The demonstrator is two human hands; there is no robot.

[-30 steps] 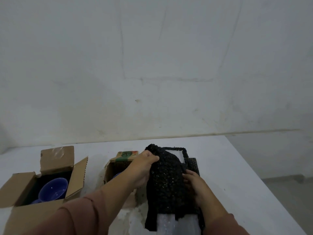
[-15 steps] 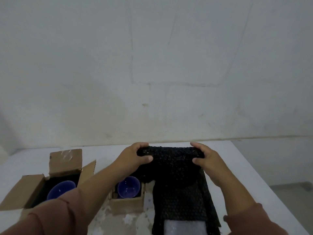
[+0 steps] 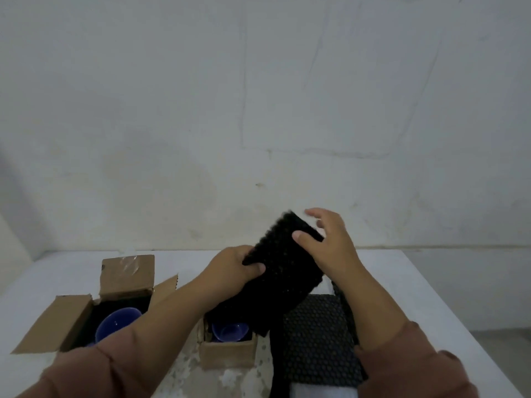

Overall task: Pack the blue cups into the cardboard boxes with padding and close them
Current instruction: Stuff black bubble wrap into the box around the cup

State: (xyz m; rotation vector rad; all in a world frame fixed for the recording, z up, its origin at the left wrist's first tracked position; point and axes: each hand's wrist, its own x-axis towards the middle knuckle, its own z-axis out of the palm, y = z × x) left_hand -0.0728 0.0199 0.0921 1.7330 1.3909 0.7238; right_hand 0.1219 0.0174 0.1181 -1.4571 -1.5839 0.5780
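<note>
Both hands hold a black sheet of bubble-wrap padding (image 3: 283,271), lifted and tilted over the small cardboard box (image 3: 228,353). My left hand (image 3: 234,268) grips its lower left edge. My right hand (image 3: 327,239) pinches its upper right edge, fingers partly spread. A blue cup (image 3: 230,331) sits inside the small box, partly hidden by the padding. To the left, a larger open cardboard box (image 3: 71,317) holds another blue cup (image 3: 116,326) on dark padding.
More black bubble wrap (image 3: 319,340) lies flat on the white table (image 3: 402,282) to the right of the small box, over something white at the near edge. The table's right edge drops off close by. A bare wall stands behind.
The padding, held stretched flat between both hands half a second ago, is now raised, tilted and swung left over the small box. The view has dipped a little.
</note>
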